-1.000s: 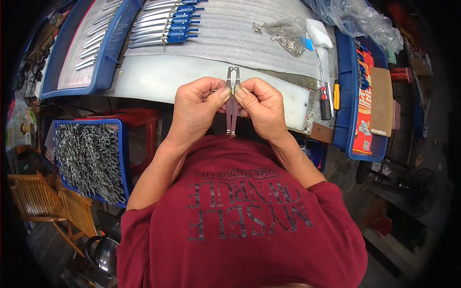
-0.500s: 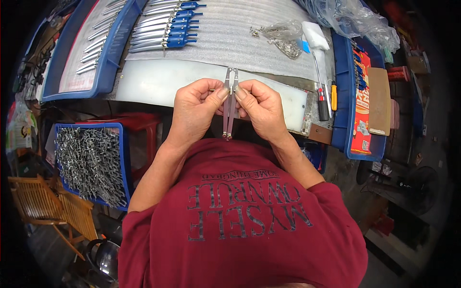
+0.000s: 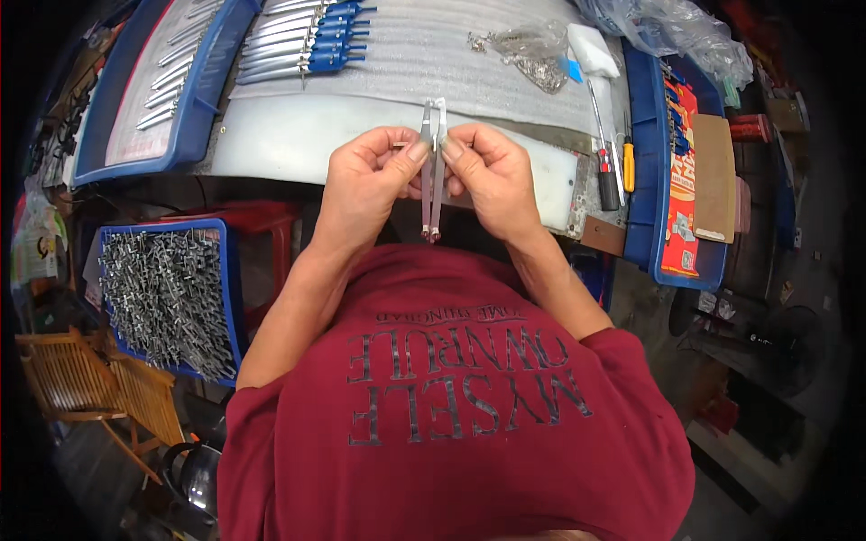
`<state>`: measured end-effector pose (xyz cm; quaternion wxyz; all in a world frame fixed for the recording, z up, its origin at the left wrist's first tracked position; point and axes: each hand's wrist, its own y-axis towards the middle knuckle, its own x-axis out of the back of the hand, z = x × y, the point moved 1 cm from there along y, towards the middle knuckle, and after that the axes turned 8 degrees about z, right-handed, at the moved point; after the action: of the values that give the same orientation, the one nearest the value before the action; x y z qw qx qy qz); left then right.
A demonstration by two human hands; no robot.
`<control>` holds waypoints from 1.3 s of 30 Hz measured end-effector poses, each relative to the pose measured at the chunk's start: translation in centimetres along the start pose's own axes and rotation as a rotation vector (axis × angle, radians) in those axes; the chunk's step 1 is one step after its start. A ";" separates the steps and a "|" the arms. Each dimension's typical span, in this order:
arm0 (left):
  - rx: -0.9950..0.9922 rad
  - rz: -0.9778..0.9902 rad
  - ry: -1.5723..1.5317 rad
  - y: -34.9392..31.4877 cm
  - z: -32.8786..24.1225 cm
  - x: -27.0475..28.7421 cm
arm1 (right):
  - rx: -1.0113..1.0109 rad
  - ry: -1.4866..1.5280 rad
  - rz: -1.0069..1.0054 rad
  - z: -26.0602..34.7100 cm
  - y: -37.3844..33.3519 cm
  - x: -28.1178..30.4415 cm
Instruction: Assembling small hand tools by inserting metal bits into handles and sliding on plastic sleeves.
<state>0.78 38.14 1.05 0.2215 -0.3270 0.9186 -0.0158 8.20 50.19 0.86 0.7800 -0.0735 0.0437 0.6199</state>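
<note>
1. Left hand point(image 3: 361, 185): thumb and bent fingers pinched together, clamped on the left member of a pair of slim metal strips point(image 3: 437, 203).
2. Right hand point(image 3: 492, 180): thumb and fingers likewise closed, clamped on the right member of the pair. The two thumbs sit side by side, nearly level.
3. Location of the strips: upright in the view, in front of the wearer's torso and across the near edge of the desk point(image 3: 588, 194). Upper ends stand slightly apart; lower ends lie close together. Whether they are joined cannot be determined.
4. Desk surface: a white board point(image 3: 280, 135) lies along the near edge, with a grey foam sheet point(image 3: 424, 63) beyond it.
5. On the foam sheet, left: a row of silver tools with blue ends point(image 3: 334, 59), side by side. On its right: a clear bag of small metal parts point(image 3: 546, 68), near a white block point(image 3: 593, 51).
6. Right side of desk: a red-and-black screwdriver point(image 3: 608, 185) and a yellow-handled screwdriver point(image 3: 629, 169), just beside each other, left of a blue bin point(image 3: 642, 162).
7. Upper left: a blue tray point(image 3: 198, 117) containing silver pieces point(image 3: 165, 87) in a row.
8. Lower left: a blue crate point(image 3: 236, 302) filled with small metal fittings point(image 3: 162, 298), beside a red stool point(image 3: 281, 248).
</note>
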 end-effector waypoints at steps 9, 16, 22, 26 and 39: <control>0.096 0.134 -0.023 -0.4 0.2 -0.3 | 0.019 0.014 -0.043 0.1 0.3 0.4; 0.070 0.157 0.031 -0.5 0.2 -0.3 | 0.019 0.001 -0.033 -0.3 0.2 0.4; 0.034 0.142 0.092 -0.4 0.4 -0.2 | 0.014 -0.013 -0.023 -0.4 0.3 0.5; 0.084 0.180 0.099 -0.4 0.4 0.2 | 0.019 -0.005 -0.034 -0.4 0.3 0.4; 0.076 0.168 0.112 -0.1 0.6 0.3 | 0.033 0.004 -0.042 -0.8 0.6 0.4</control>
<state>0.85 37.95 0.35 0.1827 -0.2386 0.9524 -0.0502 7.72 50.62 0.00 0.7940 -0.0630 0.0538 0.6023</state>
